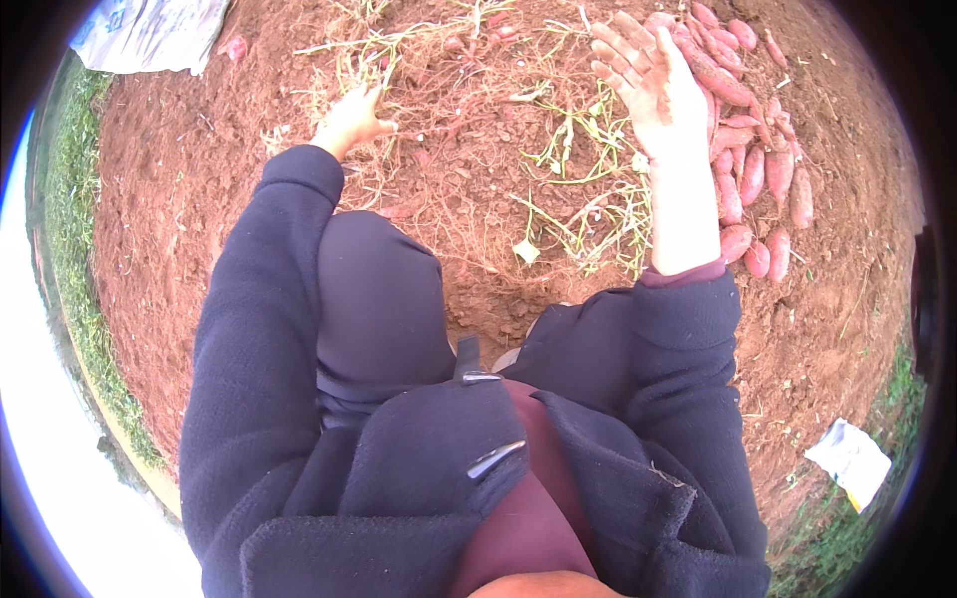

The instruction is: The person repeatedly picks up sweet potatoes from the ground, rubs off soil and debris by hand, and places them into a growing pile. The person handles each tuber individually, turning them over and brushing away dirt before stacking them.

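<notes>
My left hand (349, 122) reaches low over the dug soil, beside pale vine stems (371, 68). Its thumb stands away from its fingers, and nothing shows between them. My right hand (658, 92) is raised with the soil-stained palm turned up and the fingers spread; it is bare of any object. Just right of that hand and wrist lies a heap of reddish-pink sweet potatoes (753, 174), partly hidden by the hand. Cut green-yellow vines (598, 214) lie on the ground to the left of my right forearm.
Loose reddish-brown soil (478, 189) with thin roots spreads between my hands and my bent knees. A whitish sheet (150, 35) lies at the far left, with one small pink root near it. A white and yellow packet (849, 463) lies at the lower right, by grass.
</notes>
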The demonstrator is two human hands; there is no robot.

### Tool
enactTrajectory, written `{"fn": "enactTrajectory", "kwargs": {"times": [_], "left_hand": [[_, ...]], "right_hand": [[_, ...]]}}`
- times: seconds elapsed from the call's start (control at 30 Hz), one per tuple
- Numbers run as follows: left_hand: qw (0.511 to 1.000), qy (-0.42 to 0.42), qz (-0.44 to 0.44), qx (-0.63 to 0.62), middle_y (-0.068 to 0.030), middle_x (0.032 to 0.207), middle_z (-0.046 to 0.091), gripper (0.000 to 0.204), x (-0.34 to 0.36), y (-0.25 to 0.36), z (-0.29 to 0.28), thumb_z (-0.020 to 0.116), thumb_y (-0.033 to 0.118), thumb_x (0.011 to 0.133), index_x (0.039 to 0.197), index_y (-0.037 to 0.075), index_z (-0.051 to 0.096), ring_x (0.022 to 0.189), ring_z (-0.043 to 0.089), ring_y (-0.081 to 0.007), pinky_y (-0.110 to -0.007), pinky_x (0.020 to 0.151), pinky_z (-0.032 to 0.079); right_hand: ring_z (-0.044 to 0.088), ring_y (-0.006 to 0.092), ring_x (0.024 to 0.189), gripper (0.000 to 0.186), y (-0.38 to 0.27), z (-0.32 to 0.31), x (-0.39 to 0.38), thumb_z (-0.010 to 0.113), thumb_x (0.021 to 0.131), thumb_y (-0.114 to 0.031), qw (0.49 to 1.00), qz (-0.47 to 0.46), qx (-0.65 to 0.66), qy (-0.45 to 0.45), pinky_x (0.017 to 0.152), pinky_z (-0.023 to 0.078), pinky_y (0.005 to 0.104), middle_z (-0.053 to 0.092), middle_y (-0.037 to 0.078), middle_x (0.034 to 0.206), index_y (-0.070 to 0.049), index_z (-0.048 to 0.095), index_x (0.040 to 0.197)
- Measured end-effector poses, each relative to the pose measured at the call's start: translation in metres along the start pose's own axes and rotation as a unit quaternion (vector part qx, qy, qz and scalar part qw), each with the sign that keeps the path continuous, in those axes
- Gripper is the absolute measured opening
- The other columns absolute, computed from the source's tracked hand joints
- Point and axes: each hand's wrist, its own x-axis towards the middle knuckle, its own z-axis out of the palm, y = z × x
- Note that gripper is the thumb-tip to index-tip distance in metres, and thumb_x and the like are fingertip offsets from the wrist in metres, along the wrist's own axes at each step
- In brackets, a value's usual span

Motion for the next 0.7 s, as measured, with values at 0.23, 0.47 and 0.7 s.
{"fn": "enactTrajectory", "kwargs": {"times": [0.23, 0.47, 0.7], "left_hand": [[0.989, 0.048, 0.069, 0.119, -0.0161, 0.147, 0.033, 0.1, -0.015, 0.0, 0.027, 0.082, 0.033, 0.066, 0.147, 0.019, 0.026, 0.118, 0.05, -0.0306, -0.042, 0.093, 0.047], [0.992, 0.094, 0.015, 0.081, -0.0156, 0.125, 0.048, 0.062, -0.027, -0.019, 0.041, 0.076, 0.024, 0.073, 0.128, 0.015, 0.049, 0.094, 0.062, -0.0315, -0.045, 0.075, 0.052], [0.989, 0.107, -0.102, 0.007, -0.0202, 0.126, 0.049, 0.033, -0.058, -0.065, 0.053, 0.061, 0.036, 0.087, 0.112, 0.015, 0.061, 0.097, 0.063, -0.0348, -0.045, 0.081, 0.051]], "right_hand": [[0.058, 0.0216, 0.107, 0.06, 0.012, 0.007, 0.004, 0.046, 0.097, -0.042, 0.996, 0.046, -0.072, 0.002, 0.094, 0.047, 0.033, 0.053, 0.021, 0.13, 0.003, 0.039, 0.136], [0.058, 0.0185, 0.106, 0.053, 0.026, 0.016, 0.011, 0.043, 0.099, -0.038, 0.992, 0.098, -0.073, -0.01, 0.091, 0.047, 0.0308, 0.056, 0.018, 0.127, 0.002, 0.045, 0.134], [0.061, 0.0214, 0.1, 0.052, 0.035, 0.018, 0.02, 0.047, 0.097, -0.042, 0.99, 0.109, -0.092, -0.009, 0.089, 0.046, 0.0322, 0.061, 0.017, 0.12, 0.0, 0.05, 0.128]]}}
